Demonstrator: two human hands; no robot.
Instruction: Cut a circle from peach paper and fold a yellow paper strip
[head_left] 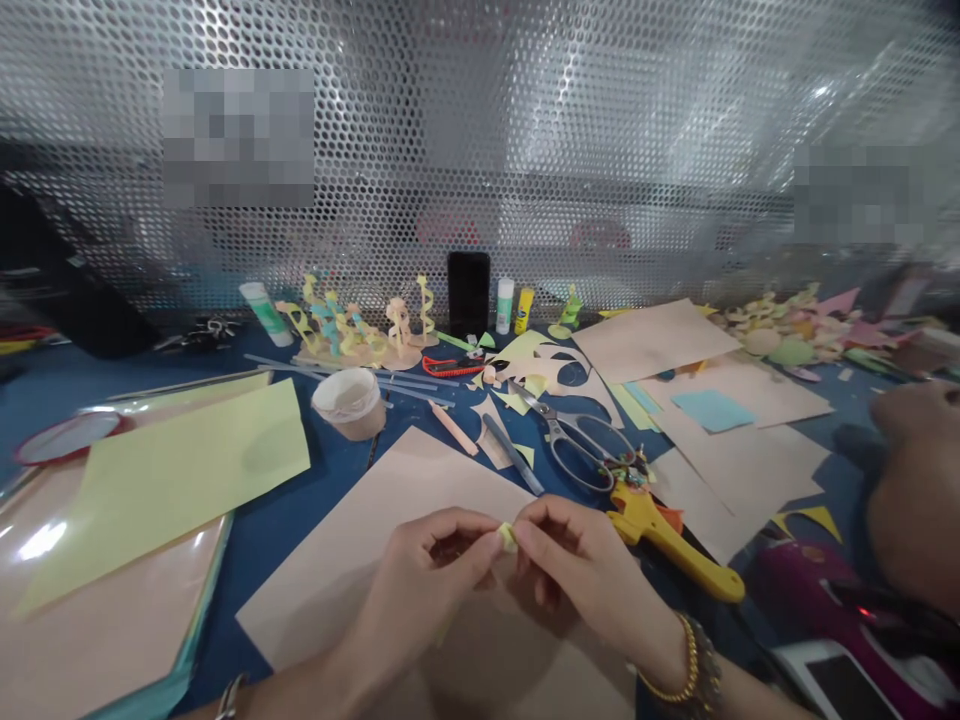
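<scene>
My left hand [450, 555] and my right hand [566, 550] meet over a large pinkish sheet of paper [397, 510]. Between their fingertips they pinch a small piece of pale yellow paper [507, 538], which looks folded or rolled. Just beyond the fingers lie a grey pen-like tool [514, 455] and a peach paper roll [453, 428]. Silver scissors [577, 440] rest a little further off to the right. A yellow-handled tool [667, 545] lies beside my right wrist.
A paper cup [350, 403] stands left of centre, near yellow paper [187, 480] on a stack. Curled paper figures [352, 330], a phone [469, 292] and glue sticks [505, 305] line the back before a perforated metal panel [465, 130]. Another person's arm [919, 490] reaches in at right.
</scene>
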